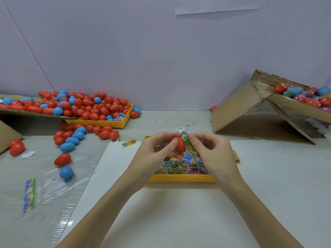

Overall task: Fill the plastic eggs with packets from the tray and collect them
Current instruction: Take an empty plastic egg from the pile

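Here, above the yellow tray [180, 178], the left hand [157, 149] grips a red egg [179, 144] while the right hand [209, 149] pinches a green packet [188, 141], seemingly to be tucked inside next.

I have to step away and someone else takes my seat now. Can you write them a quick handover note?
Left hand grips a red egg above the packet tray.
Right hand pinches a green packet against the egg.
Done: filled eggs lie in the cardboard box at the right.
Left: many eggs wait in the far yellow tray and loose on the table.
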### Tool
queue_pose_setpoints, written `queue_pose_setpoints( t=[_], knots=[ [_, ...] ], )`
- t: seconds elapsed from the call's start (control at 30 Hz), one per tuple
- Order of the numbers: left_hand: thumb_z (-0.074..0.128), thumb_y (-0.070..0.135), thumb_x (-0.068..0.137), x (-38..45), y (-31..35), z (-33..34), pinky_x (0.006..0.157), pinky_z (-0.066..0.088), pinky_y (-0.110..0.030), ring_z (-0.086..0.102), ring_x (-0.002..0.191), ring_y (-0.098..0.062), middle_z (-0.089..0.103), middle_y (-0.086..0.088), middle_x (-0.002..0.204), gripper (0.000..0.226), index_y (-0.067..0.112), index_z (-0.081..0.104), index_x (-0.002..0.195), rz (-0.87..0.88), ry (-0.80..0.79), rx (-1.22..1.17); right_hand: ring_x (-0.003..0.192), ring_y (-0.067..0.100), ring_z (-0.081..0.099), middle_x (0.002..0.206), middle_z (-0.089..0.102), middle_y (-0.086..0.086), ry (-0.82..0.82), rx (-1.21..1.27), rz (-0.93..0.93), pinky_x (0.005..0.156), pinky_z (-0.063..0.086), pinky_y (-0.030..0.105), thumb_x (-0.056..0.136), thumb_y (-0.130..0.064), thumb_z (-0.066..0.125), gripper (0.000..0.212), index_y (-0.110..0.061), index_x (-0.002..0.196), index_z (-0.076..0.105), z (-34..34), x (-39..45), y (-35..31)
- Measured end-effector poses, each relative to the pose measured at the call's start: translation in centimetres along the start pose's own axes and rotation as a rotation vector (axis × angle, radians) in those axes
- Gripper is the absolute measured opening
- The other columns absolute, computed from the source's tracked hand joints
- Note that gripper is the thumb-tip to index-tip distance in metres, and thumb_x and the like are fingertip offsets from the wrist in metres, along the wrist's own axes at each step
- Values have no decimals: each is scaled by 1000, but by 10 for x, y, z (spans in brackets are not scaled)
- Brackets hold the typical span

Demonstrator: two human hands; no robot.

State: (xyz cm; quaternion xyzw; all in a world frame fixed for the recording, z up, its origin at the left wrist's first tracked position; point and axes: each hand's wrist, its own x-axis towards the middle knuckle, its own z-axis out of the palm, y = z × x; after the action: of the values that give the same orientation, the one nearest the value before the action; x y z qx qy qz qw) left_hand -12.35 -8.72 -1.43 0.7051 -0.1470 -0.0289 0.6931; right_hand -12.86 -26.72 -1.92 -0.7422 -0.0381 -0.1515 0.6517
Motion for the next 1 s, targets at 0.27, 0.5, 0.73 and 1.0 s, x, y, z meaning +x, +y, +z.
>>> queue_pose_setpoints(
  t=[0.27,0.5,0.73,1.0],
  knots=[
    [63,21,101,0,2,0,77,56,-19,75,82,-17,78,-1,100,20,19,74,118,19,61,43,82,12,74,86,78,-5,-23,-12,-5,80,61,30,91,-23,76,9,-17,97,79,0,-1,0],
    [67,20,99,1,1,-1,83,56,-18,76,94,-18,78,1,106,22,20,74,119,59,88,35,82,8,74,87,78,-7,-12,21,27,75,61,23,85,-25,81,14,-22,97,77,4,-4,-3],
    [70,17,97,1,-1,1,84,56,-18,76,99,-16,79,2,108,24,22,74,120,108,96,-21,88,10,75,93,79,-6,-23,95,137,76,61,24,81,-32,83,25,-22,103,76,7,-5,-4],
    [74,16,94,-1,-2,2,86,58,-21,75,106,-18,79,0,109,27,24,75,119,201,95,-54,98,14,75,101,79,0,-79,196,207,88,61,30,86,-30,78,31,-15,113,76,5,-7,-9]
  ],
)
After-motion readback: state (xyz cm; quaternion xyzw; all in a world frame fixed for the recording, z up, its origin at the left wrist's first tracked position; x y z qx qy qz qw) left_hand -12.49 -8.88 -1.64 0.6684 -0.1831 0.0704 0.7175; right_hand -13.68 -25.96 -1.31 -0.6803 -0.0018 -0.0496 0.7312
